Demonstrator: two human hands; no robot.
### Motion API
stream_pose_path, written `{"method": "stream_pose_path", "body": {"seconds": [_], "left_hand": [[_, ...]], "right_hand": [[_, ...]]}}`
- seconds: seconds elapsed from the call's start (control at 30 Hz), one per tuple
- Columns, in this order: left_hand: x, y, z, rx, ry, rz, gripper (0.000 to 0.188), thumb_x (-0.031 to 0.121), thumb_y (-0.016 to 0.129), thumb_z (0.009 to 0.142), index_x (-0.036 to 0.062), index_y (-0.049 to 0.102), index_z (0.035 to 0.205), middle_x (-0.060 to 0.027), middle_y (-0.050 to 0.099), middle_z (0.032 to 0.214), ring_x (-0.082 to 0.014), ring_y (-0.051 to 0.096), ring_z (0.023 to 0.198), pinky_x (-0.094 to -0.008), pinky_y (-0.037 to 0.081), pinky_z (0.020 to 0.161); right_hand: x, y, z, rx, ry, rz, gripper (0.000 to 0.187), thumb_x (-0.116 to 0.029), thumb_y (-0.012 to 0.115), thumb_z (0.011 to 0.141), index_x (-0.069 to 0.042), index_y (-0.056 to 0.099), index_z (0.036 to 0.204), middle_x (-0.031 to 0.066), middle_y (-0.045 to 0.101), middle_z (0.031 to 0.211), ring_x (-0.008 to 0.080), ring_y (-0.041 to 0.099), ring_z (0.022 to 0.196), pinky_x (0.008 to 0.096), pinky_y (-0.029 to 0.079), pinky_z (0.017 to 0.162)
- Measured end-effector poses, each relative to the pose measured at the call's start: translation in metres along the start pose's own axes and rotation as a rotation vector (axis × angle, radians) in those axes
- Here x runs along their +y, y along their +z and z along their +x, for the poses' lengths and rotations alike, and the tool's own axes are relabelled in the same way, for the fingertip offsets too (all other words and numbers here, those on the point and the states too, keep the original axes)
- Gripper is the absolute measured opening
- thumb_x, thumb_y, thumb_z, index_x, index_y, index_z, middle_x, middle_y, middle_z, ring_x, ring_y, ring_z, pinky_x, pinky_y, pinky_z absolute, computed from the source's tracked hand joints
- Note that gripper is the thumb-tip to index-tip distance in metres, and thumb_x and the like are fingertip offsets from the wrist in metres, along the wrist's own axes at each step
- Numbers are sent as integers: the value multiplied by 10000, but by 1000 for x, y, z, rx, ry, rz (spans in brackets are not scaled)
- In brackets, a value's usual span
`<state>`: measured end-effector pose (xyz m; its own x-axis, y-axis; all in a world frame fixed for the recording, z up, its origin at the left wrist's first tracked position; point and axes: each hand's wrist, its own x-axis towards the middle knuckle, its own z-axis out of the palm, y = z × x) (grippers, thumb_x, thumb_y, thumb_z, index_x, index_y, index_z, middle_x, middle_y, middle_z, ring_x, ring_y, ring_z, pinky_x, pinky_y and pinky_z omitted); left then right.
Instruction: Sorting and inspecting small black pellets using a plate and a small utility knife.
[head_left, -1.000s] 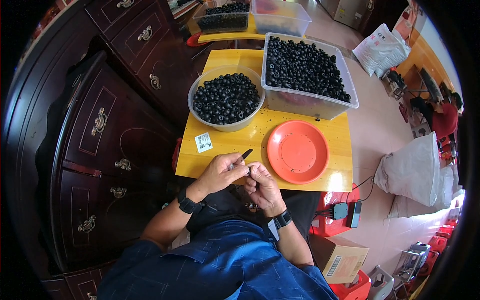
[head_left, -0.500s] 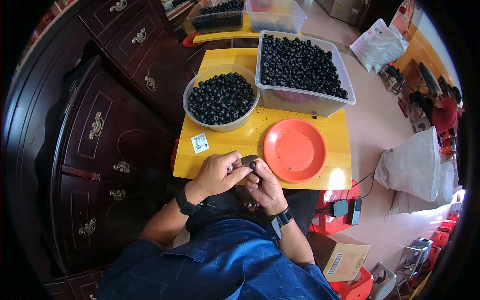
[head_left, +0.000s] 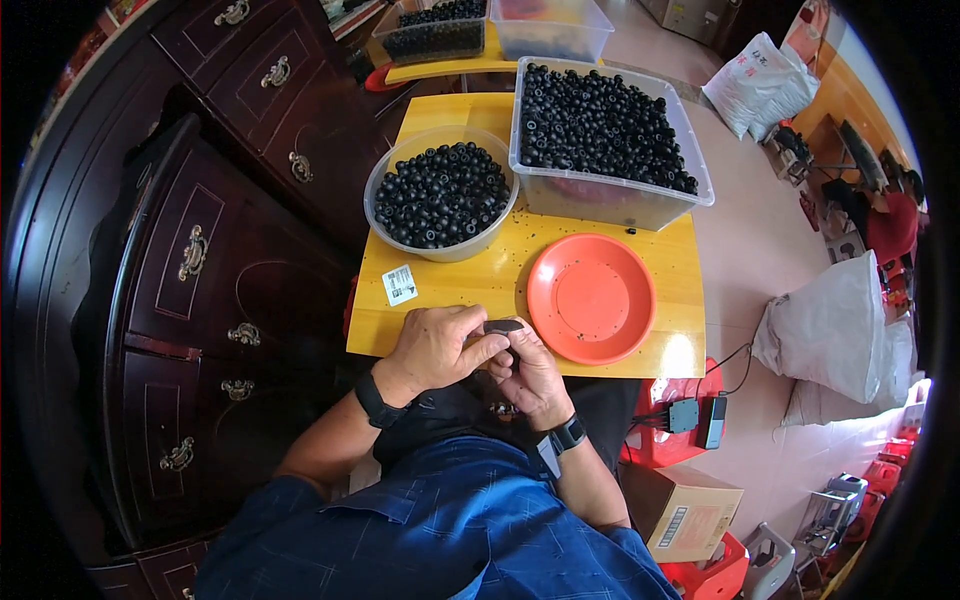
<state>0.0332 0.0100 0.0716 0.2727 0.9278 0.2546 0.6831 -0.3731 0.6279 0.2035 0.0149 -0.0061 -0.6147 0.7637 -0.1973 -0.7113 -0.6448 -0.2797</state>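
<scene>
**Both hands bunched on one small dark piece at the table edge**

Closest in, the left hand (head_left: 432,350) and right hand (head_left: 528,372) are pressed together right at the near edge of the yellow table (head_left: 450,290), over the lap. Between the fingertips sits a small dark piece (head_left: 503,326), pinched from both sides. Most of it is buried under the fingers, so I can't tell its exact shape.

My guess on handling: it's light and rigid, probably a bit slick, and small enough that fingertip pinches are the only sensible hold. Grab it by the ends, not the middle, or it'll squirt out.

Just beyond the hands is an empty orange plate (head_left: 590,297), with a small white label (head_left: 400,285) lying to its left. Further back there's a round bowl (head_left: 441,196) of black beads, and next to it a clear tub (head_left: 604,140) heaped with the same beads. More tubs sit on another table behind that.

Compared with a second ago: a thin dark stick poked up past the left thumb then. Now it's folded down into the grip, and the hands have closed tighter together. Plate, bowl and tub haven't budged.
</scene>
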Motion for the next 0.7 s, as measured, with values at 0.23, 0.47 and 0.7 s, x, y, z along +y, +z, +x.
{"method": "stream_pose_path", "body": {"seconds": [0.23, 0.47, 0.7], "left_hand": [[-2, 1, 0, 35, 24, 59, 399, 413, 694, 899, 43, 581, 801, -117, 630, 703, -301, 648, 630, -376, 471, 541], [-4, 1, 0, 45, 54, 63, 398, 414, 688, 902, 45, 578, 805, -119, 624, 700, -311, 643, 630, -385, 470, 543], [-4, 2, 0, 29, 74, 95, 423, 399, 670, 918, 44, 553, 722, -116, 589, 652, -321, 631, 618, -396, 462, 537]], "right_hand": [[1, 4, 1, 34, -13, -12, 115, -200, 593, 1004, -90, 561, 1017, -2, 592, 886, 52, 507, 658, 187, 434, 555], [3, 1, 2, 26, -12, -18, 122, -198, 592, 1005, -82, 561, 1025, -7, 581, 866, 51, 502, 651, 191, 429, 547], [5, 1, 3, 53, -75, -82, 114, -194, 589, 1005, -85, 559, 989, -7, 574, 850, 58, 501, 646, 191, 428, 540]]}}
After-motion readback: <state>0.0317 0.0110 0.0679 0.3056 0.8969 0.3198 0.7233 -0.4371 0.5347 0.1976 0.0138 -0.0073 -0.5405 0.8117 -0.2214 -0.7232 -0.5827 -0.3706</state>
